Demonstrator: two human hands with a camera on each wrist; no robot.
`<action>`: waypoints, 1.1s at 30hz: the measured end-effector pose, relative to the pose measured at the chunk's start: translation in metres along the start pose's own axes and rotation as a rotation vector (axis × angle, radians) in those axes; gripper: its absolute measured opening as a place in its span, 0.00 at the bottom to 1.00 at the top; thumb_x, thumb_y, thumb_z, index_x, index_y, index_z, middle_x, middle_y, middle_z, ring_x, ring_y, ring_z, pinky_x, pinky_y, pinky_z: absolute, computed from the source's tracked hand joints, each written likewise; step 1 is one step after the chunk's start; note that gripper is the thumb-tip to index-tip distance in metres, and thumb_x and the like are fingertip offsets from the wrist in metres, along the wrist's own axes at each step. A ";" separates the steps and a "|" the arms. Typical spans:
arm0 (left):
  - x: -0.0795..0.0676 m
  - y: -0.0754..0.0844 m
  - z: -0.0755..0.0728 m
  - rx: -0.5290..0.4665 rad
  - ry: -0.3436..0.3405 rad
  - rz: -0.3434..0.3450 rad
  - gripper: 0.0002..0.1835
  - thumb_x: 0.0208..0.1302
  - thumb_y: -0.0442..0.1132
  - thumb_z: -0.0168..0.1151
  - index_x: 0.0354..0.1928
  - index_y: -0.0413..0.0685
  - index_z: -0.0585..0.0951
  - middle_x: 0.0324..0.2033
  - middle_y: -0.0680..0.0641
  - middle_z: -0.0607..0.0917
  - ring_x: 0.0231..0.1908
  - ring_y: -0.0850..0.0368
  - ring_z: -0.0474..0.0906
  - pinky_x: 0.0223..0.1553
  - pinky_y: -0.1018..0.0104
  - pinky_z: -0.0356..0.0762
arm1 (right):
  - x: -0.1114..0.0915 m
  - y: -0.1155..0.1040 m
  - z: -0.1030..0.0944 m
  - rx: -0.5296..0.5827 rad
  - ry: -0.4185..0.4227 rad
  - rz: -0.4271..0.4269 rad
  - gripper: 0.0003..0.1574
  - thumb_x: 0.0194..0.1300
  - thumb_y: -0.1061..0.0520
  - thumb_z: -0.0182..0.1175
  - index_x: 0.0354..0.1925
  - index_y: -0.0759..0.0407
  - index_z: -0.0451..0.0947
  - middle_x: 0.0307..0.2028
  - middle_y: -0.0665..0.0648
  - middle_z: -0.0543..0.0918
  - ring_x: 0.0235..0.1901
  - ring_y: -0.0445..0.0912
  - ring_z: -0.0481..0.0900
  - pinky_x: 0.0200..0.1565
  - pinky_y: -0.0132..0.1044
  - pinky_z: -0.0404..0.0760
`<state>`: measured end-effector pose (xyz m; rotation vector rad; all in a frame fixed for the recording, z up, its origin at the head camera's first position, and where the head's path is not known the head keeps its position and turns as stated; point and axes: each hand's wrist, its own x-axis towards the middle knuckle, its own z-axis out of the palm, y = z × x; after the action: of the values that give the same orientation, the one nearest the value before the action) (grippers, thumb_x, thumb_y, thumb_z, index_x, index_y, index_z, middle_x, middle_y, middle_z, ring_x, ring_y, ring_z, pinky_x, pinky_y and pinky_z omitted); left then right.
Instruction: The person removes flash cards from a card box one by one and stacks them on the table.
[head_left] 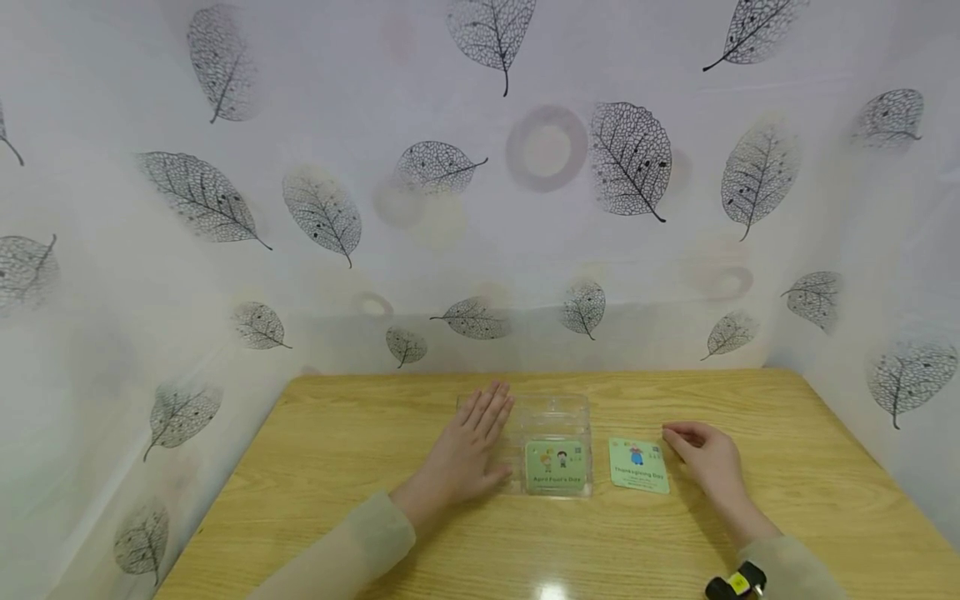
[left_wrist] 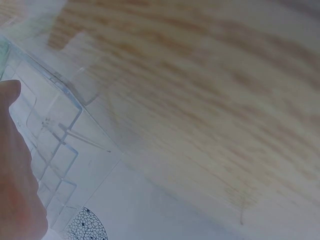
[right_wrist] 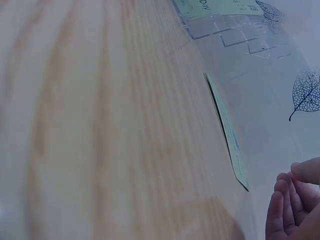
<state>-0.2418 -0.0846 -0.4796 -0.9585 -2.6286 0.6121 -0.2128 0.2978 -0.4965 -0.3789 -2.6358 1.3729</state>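
Note:
My left hand (head_left: pixel 474 450) rests, fingers extended, on the left part of a clear plastic tray (head_left: pixel 553 403). Within the tray's front right compartment lies a green card (head_left: pixel 555 467) reading "April Fool's Day". To the right of the tray, a green "Thanksgiving Day" card (head_left: pixel 637 467) lies on the table; the right wrist view catches this card (right_wrist: pixel 227 132) nearly edge-on. Just past its right edge is my right hand (head_left: pixel 705 462), fingers loosely bent, thumb near the fingertips, apart from the card and with nothing visible in its grasp. Only part of my left hand (left_wrist: pixel 17 175) shows in the left wrist view.
A wood-grain table (head_left: pixel 337 467) carries the tray and the loose card. Behind and at both sides hangs a pale sheet (head_left: pixel 360 100) printed with dark leaves. A black device with a yellow label (head_left: pixel 737 582) is at my right sleeve.

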 end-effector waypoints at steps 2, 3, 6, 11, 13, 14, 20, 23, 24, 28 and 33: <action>0.000 0.000 0.001 0.000 0.008 0.003 0.55 0.74 0.77 0.38 0.86 0.42 0.47 0.86 0.39 0.42 0.86 0.43 0.39 0.87 0.52 0.44 | -0.001 -0.002 0.000 0.004 -0.006 -0.007 0.23 0.76 0.53 0.65 0.58 0.71 0.84 0.53 0.68 0.89 0.32 0.20 0.73 0.35 0.21 0.79; 0.000 0.000 0.001 -0.002 0.010 0.004 0.55 0.74 0.77 0.38 0.86 0.42 0.48 0.86 0.39 0.42 0.86 0.43 0.39 0.87 0.52 0.44 | -0.001 -0.003 0.000 0.005 -0.007 -0.010 0.23 0.76 0.53 0.65 0.58 0.71 0.84 0.53 0.68 0.90 0.32 0.20 0.74 0.35 0.20 0.79; 0.000 -0.001 0.003 -0.008 0.021 0.005 0.55 0.74 0.77 0.39 0.86 0.42 0.48 0.86 0.39 0.43 0.86 0.43 0.40 0.87 0.52 0.44 | -0.003 -0.007 0.001 0.009 -0.003 -0.019 0.23 0.76 0.54 0.65 0.58 0.71 0.84 0.52 0.67 0.90 0.32 0.21 0.74 0.35 0.20 0.78; 0.000 -0.001 0.004 -0.013 0.035 0.003 0.55 0.74 0.77 0.39 0.86 0.42 0.48 0.86 0.39 0.43 0.86 0.43 0.41 0.87 0.53 0.44 | -0.007 -0.013 0.003 0.018 0.008 -0.042 0.20 0.75 0.56 0.65 0.56 0.71 0.85 0.50 0.66 0.90 0.32 0.23 0.75 0.35 0.21 0.78; -0.001 -0.001 0.004 -0.014 0.037 0.002 0.55 0.74 0.77 0.39 0.86 0.42 0.48 0.86 0.39 0.43 0.86 0.44 0.41 0.87 0.53 0.44 | -0.008 -0.015 0.005 0.020 0.014 -0.055 0.19 0.75 0.57 0.66 0.56 0.71 0.85 0.49 0.66 0.91 0.32 0.23 0.75 0.35 0.21 0.79; -0.001 -0.001 0.004 -0.014 0.036 0.001 0.55 0.74 0.77 0.39 0.86 0.42 0.48 0.86 0.39 0.43 0.86 0.44 0.41 0.87 0.53 0.44 | -0.009 -0.015 0.005 0.022 0.015 -0.062 0.19 0.75 0.57 0.66 0.55 0.71 0.85 0.48 0.66 0.91 0.32 0.23 0.76 0.35 0.21 0.79; -0.001 -0.001 0.002 -0.023 0.026 0.001 0.55 0.74 0.77 0.39 0.86 0.42 0.47 0.86 0.39 0.43 0.86 0.44 0.40 0.87 0.53 0.45 | -0.013 -0.022 0.008 0.043 -0.006 -0.079 0.19 0.76 0.57 0.65 0.55 0.71 0.85 0.46 0.65 0.92 0.32 0.23 0.77 0.34 0.23 0.81; -0.001 -0.001 0.001 -0.034 0.014 -0.002 0.55 0.74 0.77 0.39 0.86 0.42 0.46 0.86 0.39 0.42 0.86 0.44 0.39 0.87 0.53 0.45 | -0.015 -0.025 0.009 0.056 -0.006 -0.102 0.18 0.76 0.58 0.65 0.55 0.71 0.85 0.47 0.66 0.91 0.33 0.23 0.78 0.36 0.22 0.81; -0.001 -0.001 0.001 -0.038 0.014 -0.003 0.55 0.74 0.77 0.39 0.86 0.42 0.47 0.86 0.39 0.42 0.86 0.44 0.39 0.87 0.53 0.45 | -0.016 -0.026 0.010 0.063 -0.002 -0.113 0.18 0.76 0.58 0.65 0.55 0.70 0.85 0.47 0.66 0.92 0.33 0.23 0.78 0.36 0.21 0.81; -0.001 0.000 0.002 -0.037 0.021 -0.001 0.55 0.74 0.76 0.40 0.86 0.42 0.48 0.86 0.39 0.43 0.86 0.44 0.40 0.87 0.53 0.45 | -0.018 -0.029 0.015 0.085 0.018 -0.155 0.16 0.76 0.58 0.66 0.53 0.70 0.86 0.45 0.66 0.92 0.33 0.24 0.79 0.36 0.21 0.82; -0.001 0.000 0.003 -0.015 0.020 0.001 0.55 0.74 0.77 0.38 0.86 0.41 0.47 0.86 0.39 0.42 0.86 0.43 0.40 0.87 0.52 0.45 | -0.020 -0.033 0.020 0.115 0.014 -0.193 0.15 0.75 0.58 0.66 0.52 0.69 0.87 0.44 0.65 0.92 0.34 0.27 0.81 0.36 0.22 0.82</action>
<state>-0.2421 -0.0862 -0.4821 -0.9648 -2.6194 0.5806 -0.2038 0.2582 -0.4810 -0.1156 -2.4916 1.4432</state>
